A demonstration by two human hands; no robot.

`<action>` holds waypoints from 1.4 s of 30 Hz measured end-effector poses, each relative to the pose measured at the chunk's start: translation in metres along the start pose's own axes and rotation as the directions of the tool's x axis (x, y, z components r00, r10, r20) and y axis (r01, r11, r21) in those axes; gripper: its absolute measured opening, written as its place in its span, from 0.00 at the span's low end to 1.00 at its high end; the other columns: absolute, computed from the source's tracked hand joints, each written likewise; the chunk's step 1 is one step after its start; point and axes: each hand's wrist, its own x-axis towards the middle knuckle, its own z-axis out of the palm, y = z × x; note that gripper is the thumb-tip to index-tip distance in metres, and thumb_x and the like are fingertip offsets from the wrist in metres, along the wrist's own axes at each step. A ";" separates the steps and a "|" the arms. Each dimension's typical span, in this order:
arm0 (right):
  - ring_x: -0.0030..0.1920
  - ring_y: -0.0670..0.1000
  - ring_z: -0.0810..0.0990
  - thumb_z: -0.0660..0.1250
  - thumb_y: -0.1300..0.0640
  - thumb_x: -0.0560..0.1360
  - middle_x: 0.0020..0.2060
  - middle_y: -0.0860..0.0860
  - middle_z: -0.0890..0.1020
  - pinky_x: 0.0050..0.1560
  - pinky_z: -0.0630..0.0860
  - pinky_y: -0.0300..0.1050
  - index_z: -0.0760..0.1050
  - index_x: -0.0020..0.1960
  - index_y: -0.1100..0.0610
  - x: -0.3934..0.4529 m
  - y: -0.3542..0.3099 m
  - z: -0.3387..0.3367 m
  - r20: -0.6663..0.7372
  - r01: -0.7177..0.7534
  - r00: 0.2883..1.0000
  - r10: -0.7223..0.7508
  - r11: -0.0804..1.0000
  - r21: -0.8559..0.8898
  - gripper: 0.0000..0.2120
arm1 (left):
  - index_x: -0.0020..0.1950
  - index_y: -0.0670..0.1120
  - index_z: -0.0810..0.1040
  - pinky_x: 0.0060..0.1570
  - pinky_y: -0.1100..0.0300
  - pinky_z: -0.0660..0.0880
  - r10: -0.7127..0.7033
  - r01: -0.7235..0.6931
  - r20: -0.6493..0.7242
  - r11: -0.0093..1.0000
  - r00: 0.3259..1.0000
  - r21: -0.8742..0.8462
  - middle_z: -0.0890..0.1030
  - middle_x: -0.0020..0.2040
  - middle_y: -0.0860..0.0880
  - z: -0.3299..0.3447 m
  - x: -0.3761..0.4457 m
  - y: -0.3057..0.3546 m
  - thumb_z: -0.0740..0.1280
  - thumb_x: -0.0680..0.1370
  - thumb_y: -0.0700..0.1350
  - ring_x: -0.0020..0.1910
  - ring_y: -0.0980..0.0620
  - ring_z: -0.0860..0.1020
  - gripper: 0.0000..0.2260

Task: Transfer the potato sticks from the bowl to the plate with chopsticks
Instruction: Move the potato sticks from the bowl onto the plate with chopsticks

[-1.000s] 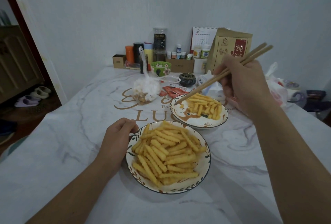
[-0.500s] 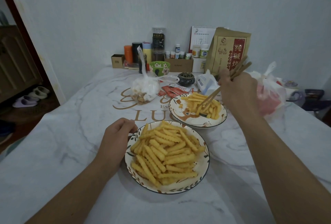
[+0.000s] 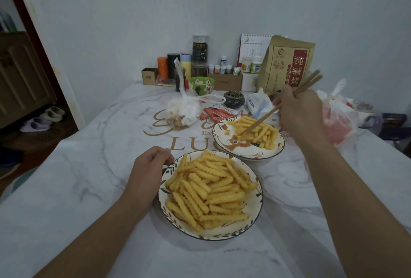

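Two dishes of potato sticks sit on the marble-patterned worktop [image 3: 77, 188]. The near one, the bowl [image 3: 255, 208], is heaped with sticks [image 3: 211, 191] almost to its leaf-painted rim. The far one, the plate [image 3: 220, 137], just beyond the bowl and a little to the right, carries a smaller pile [image 3: 260, 132] lying mostly on its right half, with the painted orange figure bare on the near left part.

The right hand [image 3: 299, 113] hovers above the plate's far right edge, its grip closed around a pair of chopsticks [image 3: 264, 116]. They slant down and left from the fingers, and their tips lie in the plate's pile; whether a stick is pinched between them cannot be told. Their upper ends stick out past the hand to the upper right.

The left hand [image 3: 148, 171] rests on the worktop against the bowl's left rim, fingers curled, thumb touching the rim's far left edge.

Behind the plate lie a knotted clear bag [image 3: 182, 112] of snacks, red sachets [image 3: 213, 114], a small dark pot [image 3: 233, 99] and a green bowl [image 3: 201, 85]. Jars, bottles, boxes and a brown paper bag [image 3: 287, 64] line the wall. A white plastic bag [image 3: 338, 117] with something red inside sits to the right.
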 end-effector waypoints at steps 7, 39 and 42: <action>0.20 0.49 0.65 0.60 0.56 0.84 0.24 0.53 0.71 0.21 0.63 0.38 0.78 0.36 0.60 -0.033 -0.050 -0.006 0.417 -0.195 0.909 0.005 0.889 0.415 0.20 | 0.40 0.41 0.78 0.45 0.51 0.77 -0.073 0.068 -0.028 0.990 0.997 -0.126 0.83 0.41 0.44 -0.002 0.005 -0.001 0.61 0.85 0.50 0.40 0.45 0.81 0.18; 0.35 0.59 0.83 0.59 0.41 0.83 0.33 0.54 0.82 0.40 0.81 0.57 0.81 0.42 0.61 0.001 0.019 0.010 -0.006 0.075 0.997 -0.077 0.988 -0.133 0.26 | 0.39 0.42 0.79 0.44 0.53 0.77 -0.091 0.082 -0.044 0.982 0.995 -0.172 0.83 0.38 0.46 0.001 0.004 0.002 0.58 0.86 0.54 0.37 0.49 0.81 0.23; 0.32 0.60 0.82 0.58 0.40 0.83 0.29 0.56 0.80 0.40 0.81 0.61 0.78 0.37 0.59 -0.005 0.028 0.022 0.024 0.142 0.990 -0.140 0.976 -0.165 0.27 | 0.39 0.42 0.79 0.44 0.53 0.77 -0.100 0.090 -0.046 0.979 0.994 -0.180 0.83 0.36 0.47 0.002 0.003 0.003 0.59 0.86 0.54 0.35 0.50 0.81 0.23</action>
